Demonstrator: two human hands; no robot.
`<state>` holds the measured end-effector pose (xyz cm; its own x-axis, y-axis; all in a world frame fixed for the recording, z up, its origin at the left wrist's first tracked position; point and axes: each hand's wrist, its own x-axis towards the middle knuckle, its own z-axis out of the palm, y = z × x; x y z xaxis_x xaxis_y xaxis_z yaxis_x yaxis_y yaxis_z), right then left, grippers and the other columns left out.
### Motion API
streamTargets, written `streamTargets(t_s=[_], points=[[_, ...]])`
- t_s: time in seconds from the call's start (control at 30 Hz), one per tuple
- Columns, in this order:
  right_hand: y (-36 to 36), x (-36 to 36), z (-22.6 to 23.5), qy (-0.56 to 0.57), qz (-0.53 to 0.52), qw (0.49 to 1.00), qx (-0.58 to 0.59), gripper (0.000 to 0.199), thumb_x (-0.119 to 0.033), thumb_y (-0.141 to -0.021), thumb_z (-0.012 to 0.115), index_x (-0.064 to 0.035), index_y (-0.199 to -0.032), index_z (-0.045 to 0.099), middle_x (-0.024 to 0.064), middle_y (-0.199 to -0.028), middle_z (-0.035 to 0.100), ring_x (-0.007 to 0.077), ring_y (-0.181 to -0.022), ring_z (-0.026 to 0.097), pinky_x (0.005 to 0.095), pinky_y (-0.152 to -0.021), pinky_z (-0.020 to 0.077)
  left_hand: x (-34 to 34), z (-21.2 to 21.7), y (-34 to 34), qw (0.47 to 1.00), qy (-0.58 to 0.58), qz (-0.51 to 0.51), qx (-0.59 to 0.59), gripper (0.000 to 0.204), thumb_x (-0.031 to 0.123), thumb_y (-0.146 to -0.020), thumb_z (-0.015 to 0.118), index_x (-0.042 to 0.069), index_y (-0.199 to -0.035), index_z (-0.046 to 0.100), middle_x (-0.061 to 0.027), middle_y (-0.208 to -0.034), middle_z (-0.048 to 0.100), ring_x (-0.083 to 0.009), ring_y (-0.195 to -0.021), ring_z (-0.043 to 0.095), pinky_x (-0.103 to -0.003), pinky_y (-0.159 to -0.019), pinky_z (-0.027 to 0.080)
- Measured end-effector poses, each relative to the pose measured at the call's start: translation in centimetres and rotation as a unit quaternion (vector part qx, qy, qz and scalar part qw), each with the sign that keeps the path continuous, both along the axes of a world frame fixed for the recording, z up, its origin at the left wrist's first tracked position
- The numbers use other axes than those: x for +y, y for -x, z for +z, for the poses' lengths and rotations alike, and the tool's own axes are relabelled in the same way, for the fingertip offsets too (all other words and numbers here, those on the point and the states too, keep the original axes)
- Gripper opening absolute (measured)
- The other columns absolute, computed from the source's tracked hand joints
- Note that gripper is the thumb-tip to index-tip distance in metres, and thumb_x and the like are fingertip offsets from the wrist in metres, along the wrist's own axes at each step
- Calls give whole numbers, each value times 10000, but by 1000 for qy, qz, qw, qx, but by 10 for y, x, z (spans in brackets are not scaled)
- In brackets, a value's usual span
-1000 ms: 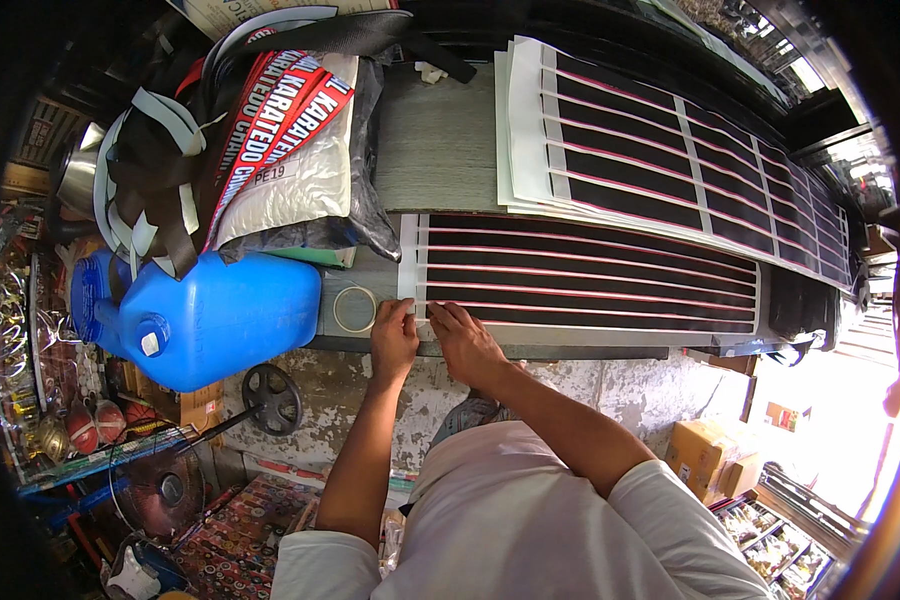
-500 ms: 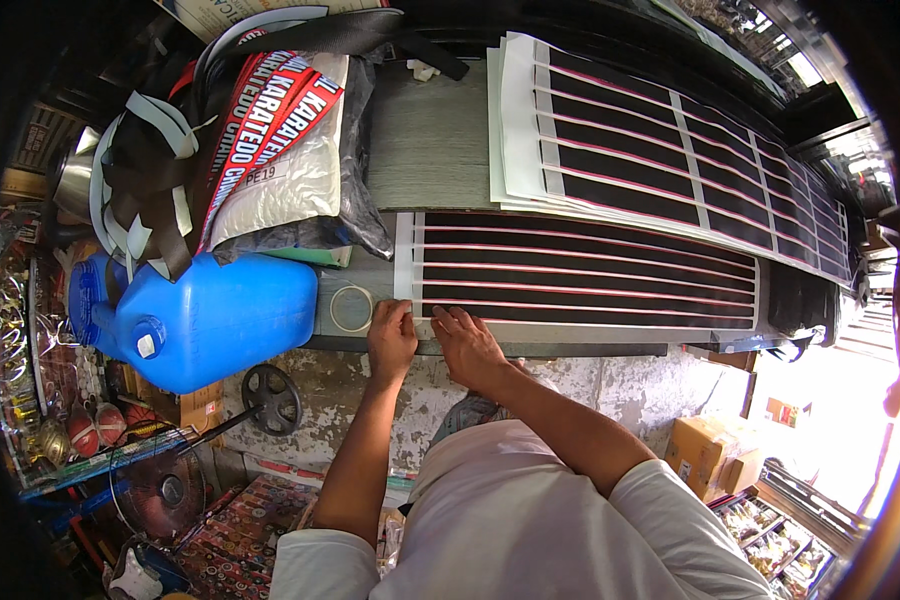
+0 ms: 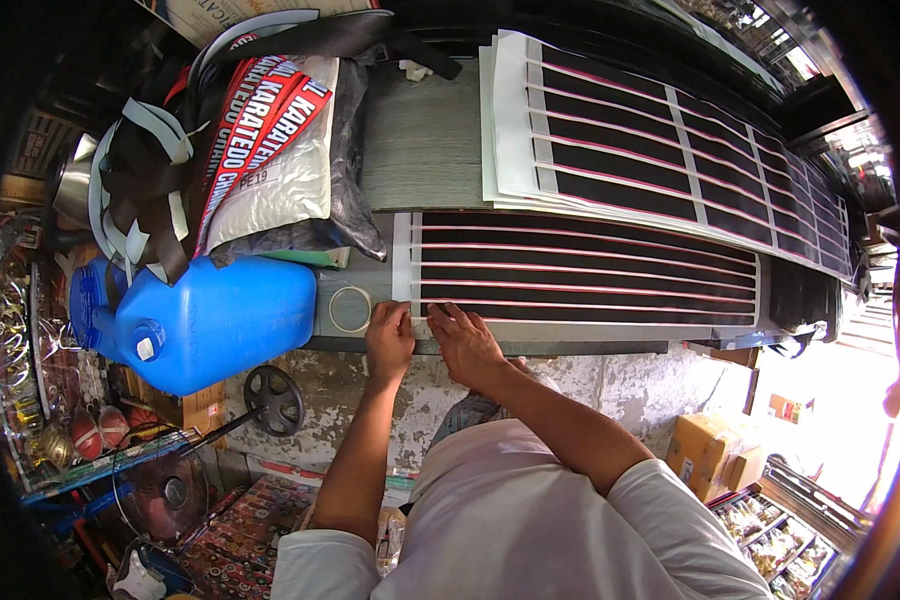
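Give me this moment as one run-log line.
left hand: at near-left corner of striped sheet | right hand: at sheet's near edge | pale ring: beside left hand

At the left, a blue jerrycan (image 3: 225, 320) is seen, crowded by a plump red-and-white plastic bag (image 3: 275, 170)! Lower down, a spoked black wheel (image 3: 273, 401) is spotted, a caged fan (image 3: 175, 491) beneath; at lower right, a taped cardboard box (image 3: 703, 456) is shown.

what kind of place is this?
Probably a small shop or workshop: a black-striped sheet lies on a grey surface by the person's hands, what look like balls sit at left, and a cardboard box is at lower right.
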<state>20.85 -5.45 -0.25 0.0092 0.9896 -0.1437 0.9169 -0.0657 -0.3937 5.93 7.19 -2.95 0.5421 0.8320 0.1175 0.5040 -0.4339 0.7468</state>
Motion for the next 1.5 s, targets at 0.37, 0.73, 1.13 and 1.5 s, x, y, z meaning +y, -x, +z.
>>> streamTargets(t_s=[0.37,0.73,1.13,1.5], points=[[-9,6,6,30,-5,999,36,689,-117,-880,707,7,-1541,555,132,-1684,459,326,-1533,464,497,-1195,448,24,22,-1,979,-64,-173,88,182,53,-973,703,12,-1149,728,-156,-1113,672,-390,-964,712,-471,-803,588],[-10,11,8,65,-10,997,37,635,-143,-913,671,-30,-1533,592,88,-1677,484,305,-1544,457,499,-1205,435,51,48,-31,890,-154,-343,257,331,90,-833,826,-20,-1084,642,-163,-1140,610,-340,-1081,681,-470,-880,619],[-9,7,6,50,-19,998,43,627,-122,-919,651,-48,-1539,593,87,-1692,471,303,-1555,457,490,-1218,429,59,42,-30,875,-185,-360,265,322,113,-806,844,-38,-1012,648,-175,-1080,609,-349,-1057,679,-469,-896,616],[-8,5,6,74,-19,996,47,689,-125,-916,671,-66,-1590,542,67,-1744,401,275,-1599,403,475,-1266,400,55,44,-12,937,-66,-287,187,211,53,-874,752,-2,-1063,677,-144,-1118,649,-364,-1082,683,-474,-914,596]])
